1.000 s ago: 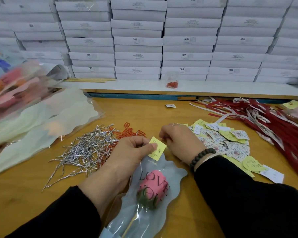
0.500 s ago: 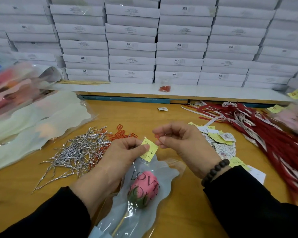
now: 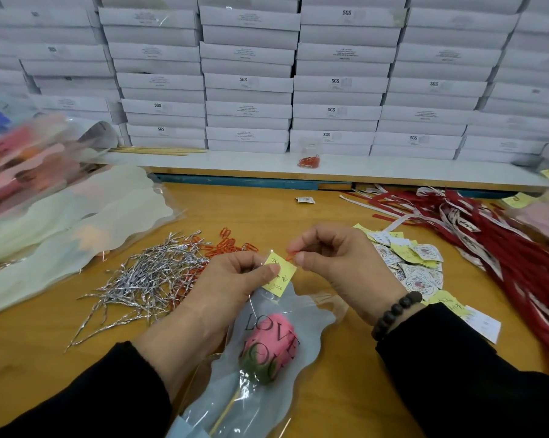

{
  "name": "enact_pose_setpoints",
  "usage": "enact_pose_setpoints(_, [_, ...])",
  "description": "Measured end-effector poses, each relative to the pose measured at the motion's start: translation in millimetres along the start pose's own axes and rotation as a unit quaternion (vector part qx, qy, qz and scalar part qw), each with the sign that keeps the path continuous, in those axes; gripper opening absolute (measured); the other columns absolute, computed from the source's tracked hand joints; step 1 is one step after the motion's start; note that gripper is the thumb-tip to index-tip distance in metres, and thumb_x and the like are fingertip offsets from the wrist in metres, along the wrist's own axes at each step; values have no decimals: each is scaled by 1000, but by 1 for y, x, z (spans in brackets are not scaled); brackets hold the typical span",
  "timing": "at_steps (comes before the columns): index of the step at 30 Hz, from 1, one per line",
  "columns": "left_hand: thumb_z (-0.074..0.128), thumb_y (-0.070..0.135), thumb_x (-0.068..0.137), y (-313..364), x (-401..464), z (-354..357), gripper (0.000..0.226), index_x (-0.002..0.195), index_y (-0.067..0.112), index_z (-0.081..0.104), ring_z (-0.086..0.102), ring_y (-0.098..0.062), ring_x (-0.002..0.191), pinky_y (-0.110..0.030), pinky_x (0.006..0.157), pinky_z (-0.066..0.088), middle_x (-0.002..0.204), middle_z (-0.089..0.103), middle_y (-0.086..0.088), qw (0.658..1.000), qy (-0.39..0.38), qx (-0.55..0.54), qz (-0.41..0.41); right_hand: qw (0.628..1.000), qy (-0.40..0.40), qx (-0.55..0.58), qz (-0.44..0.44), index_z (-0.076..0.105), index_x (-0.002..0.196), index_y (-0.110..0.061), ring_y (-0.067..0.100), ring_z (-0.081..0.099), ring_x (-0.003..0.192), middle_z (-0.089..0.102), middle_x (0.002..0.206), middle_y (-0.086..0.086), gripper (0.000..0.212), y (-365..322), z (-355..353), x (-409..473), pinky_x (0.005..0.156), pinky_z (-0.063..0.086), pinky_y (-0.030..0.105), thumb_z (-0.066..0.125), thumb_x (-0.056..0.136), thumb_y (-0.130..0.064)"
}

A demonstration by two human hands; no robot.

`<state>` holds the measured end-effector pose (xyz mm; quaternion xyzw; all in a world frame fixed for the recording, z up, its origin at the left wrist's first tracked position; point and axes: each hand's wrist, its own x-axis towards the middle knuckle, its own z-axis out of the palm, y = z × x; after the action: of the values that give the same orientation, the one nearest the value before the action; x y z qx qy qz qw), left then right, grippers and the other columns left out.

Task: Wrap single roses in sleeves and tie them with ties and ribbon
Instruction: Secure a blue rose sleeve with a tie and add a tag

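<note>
One pink rose [image 3: 271, 341] with a green base lies in a see-through, wavy-edged plastic sleeve [image 3: 260, 390] printed with the word LOVE, flat on the wooden tabletop [image 3: 345, 399] between the person's two arms. A thin pale stick runs down from the rose inside the sleeve. At the top edge of the sleeve, the left hand [image 3: 235, 279] pinches one small yellow paper note [image 3: 279, 276] with writing on it, thumb pressed on the paper. Just beside the note, the right hand [image 3: 336, 263] has its fingers curled and pinches one small red paper clip [image 3: 290, 257], which touches the note's top corner. The right wrist wears one dark bead bracelet [image 3: 393, 314]. Left of the rose lies a messy heap of shiny silver twist ties [image 3: 146, 279], too many to count, with a small bunch of red paper clips [image 3: 232, 245] behind it. Right of the rose sits a pile of little printed and yellow cards [image 3: 415, 263], and farther right a long bundle of red ribbons [image 3: 503, 254]. Far left of the rose are soft, pale wavy sleeves [image 3: 77, 222] and blurry wrapped flowers [image 3: 23, 159]. Behind everything rise stacks of flat white boxes [image 3: 247, 83].
</note>
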<state>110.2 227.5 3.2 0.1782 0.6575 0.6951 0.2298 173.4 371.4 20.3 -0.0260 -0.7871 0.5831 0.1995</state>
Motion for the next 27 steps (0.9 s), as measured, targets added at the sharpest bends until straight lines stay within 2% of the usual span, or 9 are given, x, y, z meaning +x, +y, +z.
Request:
enact_pose_setpoints(5, [64, 6, 83, -2, 2, -1, 25, 60, 11, 66, 54, -11, 44, -21, 48, 44, 59, 62, -7, 1000, -5, 6, 8, 1000, 7, 6, 5, 73, 75, -15, -1, 63, 76, 70, 77, -6, 13, 0, -1, 0, 74, 51, 13, 70, 78, -3])
enact_pose_setpoints(10, [65, 6, 82, -4, 4, -1, 9, 75, 0, 67, 56, -23, 60, -31, 63, 45, 77, 64, -21, 1000, -6, -1, 10, 997, 59, -39, -9, 70, 72, -19, 11, 59, 73, 69, 79, 8, 19, 1, 0, 1, 68, 49, 18, 68, 80, -2])
enact_pose_setpoints(12, [65, 6, 81, -4, 5, -1, 10, 80, -4, 66, 56, -25, 63, -32, 65, 45, 81, 64, -24, 1000, -6, -6, 10, 997, 73, -34, -12, 67, 75, -18, 9, 58, 69, 66, 76, 6, 19, 1, 1, 2, 63, 48, 13, 68, 79, 1])
enact_pose_setpoints(17, [66, 8, 80, -5, 5, -2, 14, 82, -6, 66, 56, -27, 67, -35, 67, 45, 83, 64, -26, 1000, -10, -7, 5, 998, 58, -2, -2, 60, 78, -13, 16, 63, 71, 61, 76, 5, 22, 0, 4, 2, 61, 48, 10, 68, 76, 7])
enact_pose_setpoints(19, [66, 8, 80, -5, 5, -2, 12, 80, -4, 66, 57, -27, 67, -36, 69, 45, 82, 65, -24, 1000, -9, -8, 4, 999, 50, 8, -2, 60, 76, -12, 14, 62, 69, 61, 74, 5, 21, -1, 5, 1, 60, 47, 10, 68, 76, 7])
enact_pose_setpoints(23, [66, 8, 79, -4, 5, -1, 8, 74, 2, 68, 57, -24, 60, -34, 66, 45, 72, 67, -17, 1000, -9, -7, 2, 998, 47, 28, -9, 58, 75, -6, 20, 64, 68, 62, 72, 12, 17, -1, 3, 1, 61, 52, 17, 69, 75, 6])
enact_pose_setpoints(27, [65, 6, 80, -2, 2, 0, 10, 73, 0, 68, 58, -21, 55, -32, 64, 47, 68, 67, -15, 1000, -9, -9, -1, 999, 36, 17, -18, 59, 71, -4, 7, 60, 56, 63, 68, 15, 15, -2, 4, 1, 56, 48, 13, 69, 75, 6])
